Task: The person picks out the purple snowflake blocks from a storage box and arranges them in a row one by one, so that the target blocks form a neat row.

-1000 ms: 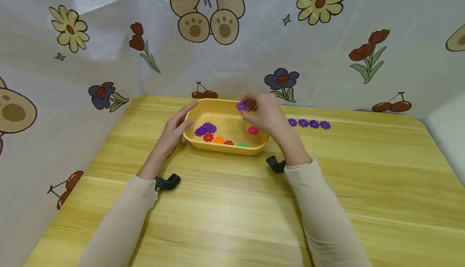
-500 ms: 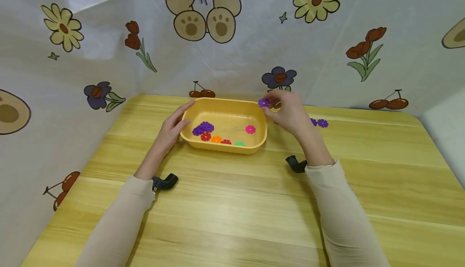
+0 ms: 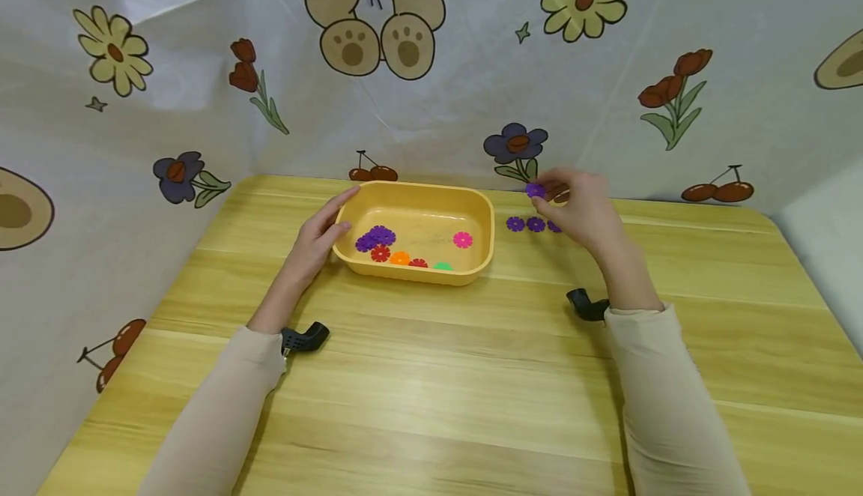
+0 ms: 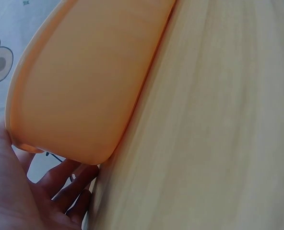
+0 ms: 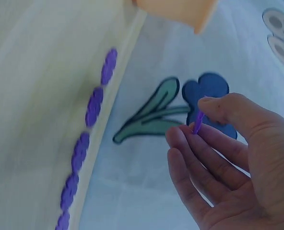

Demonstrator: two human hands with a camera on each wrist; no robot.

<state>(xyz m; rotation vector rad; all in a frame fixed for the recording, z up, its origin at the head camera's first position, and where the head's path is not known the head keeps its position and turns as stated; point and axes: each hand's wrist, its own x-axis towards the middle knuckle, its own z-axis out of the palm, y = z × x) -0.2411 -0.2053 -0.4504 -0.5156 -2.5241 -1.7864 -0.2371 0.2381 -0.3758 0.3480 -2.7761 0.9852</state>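
Note:
My left hand (image 3: 309, 247) grips the left end of a yellow plastic basin (image 3: 416, 277), its thumb over the rim and its fingers along the outside. In the left wrist view the basin wall (image 4: 91, 91) hides part of those fingers. My right hand (image 3: 588, 210) pinches a purple snowflake disc (image 3: 535, 190) between thumb and fingertips, raised above the table. The right wrist view shows this pinched disc (image 5: 198, 122) edge-on. Below it, several purple discs (image 5: 94, 106) lie in a row along the table's back edge, partly covered by the hand in the head view.
Inside the basin lie a cluster of purple discs (image 3: 375, 237), red discs (image 3: 380, 253), an orange disc (image 3: 400, 258), a green disc (image 3: 443, 266) and a pink disc (image 3: 462, 240). A patterned cloth (image 3: 431, 129) hangs behind the wooden table (image 3: 431, 376).
My right hand has carried the purple disc from over the basin rightward to above the row of discs. The left hand has stayed on the basin.

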